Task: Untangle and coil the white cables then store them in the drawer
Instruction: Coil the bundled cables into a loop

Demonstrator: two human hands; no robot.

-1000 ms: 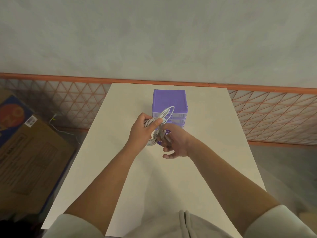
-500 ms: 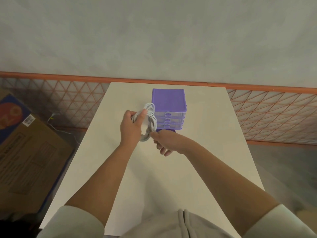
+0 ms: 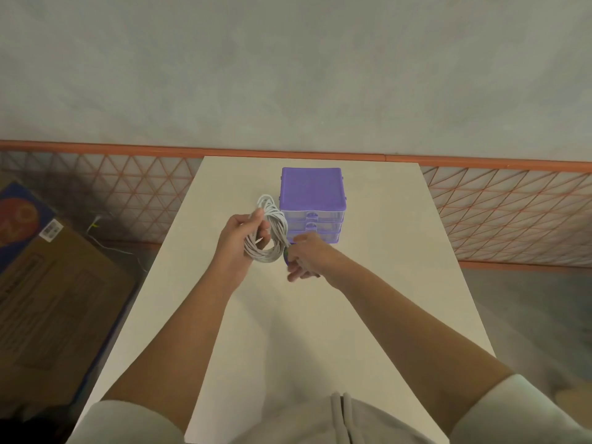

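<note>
A coil of white cables hangs in my left hand, which grips one side of the loop just left of the purple drawer unit. The unit stands on the white table and has clear drawers with purple handles. My right hand is low in front of the unit, its thumb and fingers curled round the purple front of the bottom drawer, which sticks out a little toward me. My hand hides most of that drawer.
A large cardboard box lies on the floor left of the table, with a thin white cord on the floor beside it. An orange mesh barrier runs behind the table, under a grey wall.
My left hand carried the coil left, from in front of the drawer unit to beside it. My right hand let go of the cables and dropped to the bottom drawer front.
</note>
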